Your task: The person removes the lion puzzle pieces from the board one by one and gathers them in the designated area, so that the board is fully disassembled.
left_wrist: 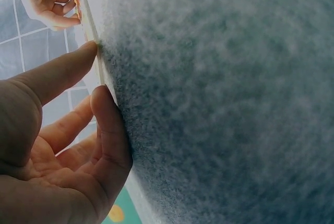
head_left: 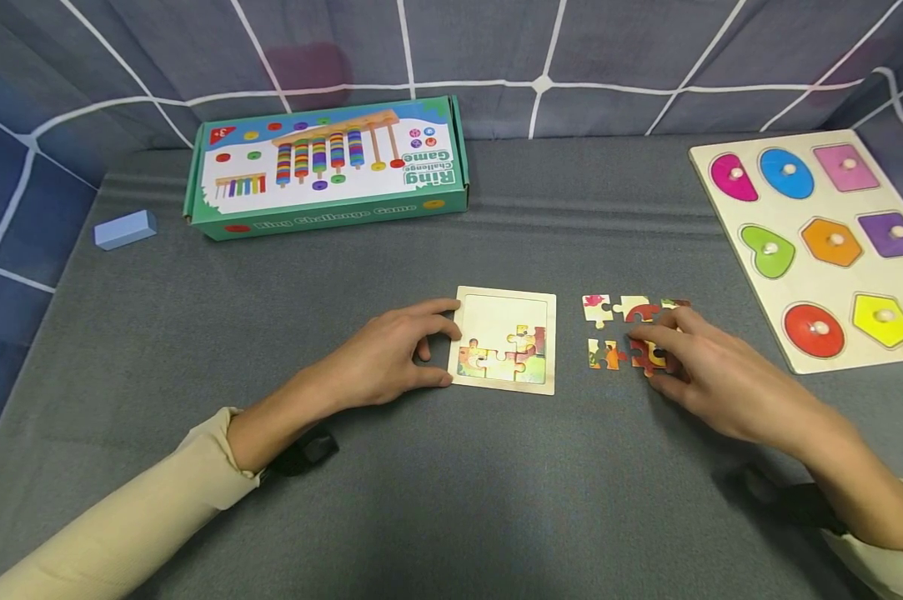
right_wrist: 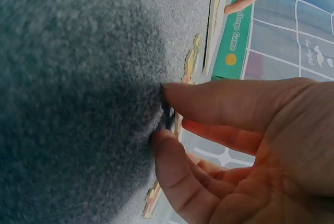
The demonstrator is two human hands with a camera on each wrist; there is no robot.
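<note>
A small wooden jigsaw tray [head_left: 504, 293] lies flat, with several pieces fitted along its bottom and right side. My left hand [head_left: 387, 354] rests against the tray's left edge, thumb near the lower corner and fingertips higher up. Right of the tray, my right hand [head_left: 729, 387] pinches a red and yellow jigsaw piece [head_left: 649, 357] at the table surface, between thumb and index finger; the hand covers part of it. Around it lie loose pieces: a pink-marked one [head_left: 597, 308], a red and cream one [head_left: 639, 309], an orange one [head_left: 604, 355] and one partly hidden [head_left: 674, 303].
A green ring game box [head_left: 327, 171] lies at the back left, with a blue block [head_left: 125, 230] beside it. At the right is a wooden shape board [head_left: 781, 292] with coloured knobbed pieces. A dark checked cloth [head_left: 481, 50] hangs behind the grey table surface [head_left: 451, 500].
</note>
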